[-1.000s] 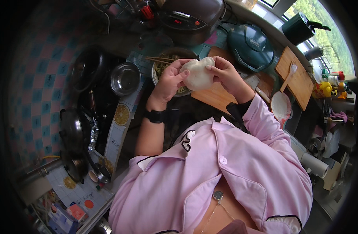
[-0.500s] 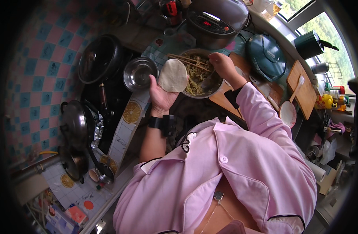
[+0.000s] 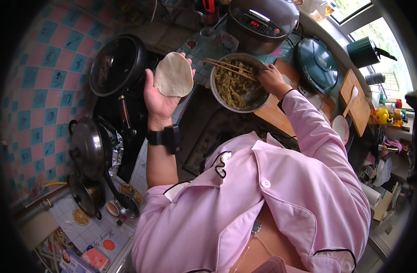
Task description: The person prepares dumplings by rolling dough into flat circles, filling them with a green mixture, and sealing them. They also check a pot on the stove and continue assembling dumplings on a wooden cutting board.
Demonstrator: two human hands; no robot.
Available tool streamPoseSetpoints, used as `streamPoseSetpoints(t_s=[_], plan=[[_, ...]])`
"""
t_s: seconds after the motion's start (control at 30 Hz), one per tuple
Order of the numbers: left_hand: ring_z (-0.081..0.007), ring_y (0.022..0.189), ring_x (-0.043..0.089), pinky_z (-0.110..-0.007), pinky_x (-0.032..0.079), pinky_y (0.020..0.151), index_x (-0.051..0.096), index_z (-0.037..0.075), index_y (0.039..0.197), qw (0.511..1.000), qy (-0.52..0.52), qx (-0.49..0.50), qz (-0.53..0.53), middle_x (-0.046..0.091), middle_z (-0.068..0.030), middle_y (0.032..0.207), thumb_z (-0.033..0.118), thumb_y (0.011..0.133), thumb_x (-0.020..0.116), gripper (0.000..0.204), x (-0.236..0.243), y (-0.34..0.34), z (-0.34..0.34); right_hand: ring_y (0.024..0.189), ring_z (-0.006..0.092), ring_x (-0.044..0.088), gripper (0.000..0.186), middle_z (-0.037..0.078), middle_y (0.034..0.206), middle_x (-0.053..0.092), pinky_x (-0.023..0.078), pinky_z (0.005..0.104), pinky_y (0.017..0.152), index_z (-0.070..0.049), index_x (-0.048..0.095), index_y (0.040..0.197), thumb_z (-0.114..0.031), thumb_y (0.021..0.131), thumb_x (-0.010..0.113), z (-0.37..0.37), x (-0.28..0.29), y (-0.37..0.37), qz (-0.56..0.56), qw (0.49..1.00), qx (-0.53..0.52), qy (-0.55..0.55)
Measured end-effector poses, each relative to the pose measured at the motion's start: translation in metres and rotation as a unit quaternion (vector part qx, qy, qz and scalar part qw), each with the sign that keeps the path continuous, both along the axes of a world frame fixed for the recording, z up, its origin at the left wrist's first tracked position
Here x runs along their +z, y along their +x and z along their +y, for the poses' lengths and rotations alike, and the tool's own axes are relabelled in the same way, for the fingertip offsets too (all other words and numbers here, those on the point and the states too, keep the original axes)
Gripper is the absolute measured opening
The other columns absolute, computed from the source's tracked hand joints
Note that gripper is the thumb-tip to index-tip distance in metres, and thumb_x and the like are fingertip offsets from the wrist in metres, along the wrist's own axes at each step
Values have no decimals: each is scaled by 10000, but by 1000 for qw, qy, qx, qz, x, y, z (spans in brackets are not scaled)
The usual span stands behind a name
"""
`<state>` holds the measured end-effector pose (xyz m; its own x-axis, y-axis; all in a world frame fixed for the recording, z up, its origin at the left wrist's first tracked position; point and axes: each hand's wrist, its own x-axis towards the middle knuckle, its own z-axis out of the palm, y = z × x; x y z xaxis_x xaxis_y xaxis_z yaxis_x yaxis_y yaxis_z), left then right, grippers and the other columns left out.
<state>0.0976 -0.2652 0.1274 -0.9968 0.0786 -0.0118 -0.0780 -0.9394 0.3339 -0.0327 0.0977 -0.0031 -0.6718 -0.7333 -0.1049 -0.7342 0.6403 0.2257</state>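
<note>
Left of the steel mixing bowl (image 3: 235, 109), and clear of its rim, a flat, slightly oval dough wrapper (image 3: 174, 75) lies across the left hand (image 3: 160, 102), which is palm up and spread, thumb out to one side, pinching nothing. The wrapper's slightly longer axis points away from the body, past the bowl's left side rather than toward it. The right hand (image 3: 273, 81) is nearer the bowl, at its right rim with the fingers curled in over the chopped greenish filling (image 3: 229, 86); so the wrapper lies to this hand's left, with the bowl's mouth between. Two wooden chopsticks (image 3: 229, 67) lie across the bowl's far side, their ends jutting past its left rim. The wrapper hides most of the left fingers, only tips showing beyond its edge. A dull grey patch in the filling may be a spoon; whether the right fingers grip its handle, or touch the rim, cannot be told. Right of the bowl, forearm and sleeve cover part of the wooden cutting board (image 3: 273, 117).
</note>
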Motion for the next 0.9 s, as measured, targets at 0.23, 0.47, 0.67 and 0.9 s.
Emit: streamPoseSetpoints(t_s=[0.23,0.47,0.67,0.9], plan=[[-375,1283,529,-536,381,1122,478,-50,1386,983,-69,-75,-153,548,-202,1394,373,970,504,593,-86,-9,16,1135,186,509,128,5,1048,623,377,338,915,-161,720,783,-195,797,598,6,-7,23,44,997,-31,-62],[-378,1237,560,-517,435,1068,517,-44,1337,985,-34,-45,-161,592,-194,1332,284,970,486,494,-122,-9,39,1101,200,551,132,6,981,661,403,344,906,-141,708,837,-172,824,581,5,2,43,3,997,-70,-17],[-369,1215,578,-511,444,1062,529,-44,1323,973,-82,-13,-214,607,-201,1307,260,978,484,462,-135,-16,42,952,270,654,127,70,919,701,482,390,807,-113,662,929,-214,881,604,-1,18,71,-101,978,-182,17],[-288,1186,603,-430,474,1035,557,-8,1291,952,-181,55,-239,633,-136,1268,185,987,545,360,-132,-25,52,878,311,685,198,98,883,706,522,427,744,-69,644,922,-246,849,695,4,19,108,-114,941,-294,-124]])
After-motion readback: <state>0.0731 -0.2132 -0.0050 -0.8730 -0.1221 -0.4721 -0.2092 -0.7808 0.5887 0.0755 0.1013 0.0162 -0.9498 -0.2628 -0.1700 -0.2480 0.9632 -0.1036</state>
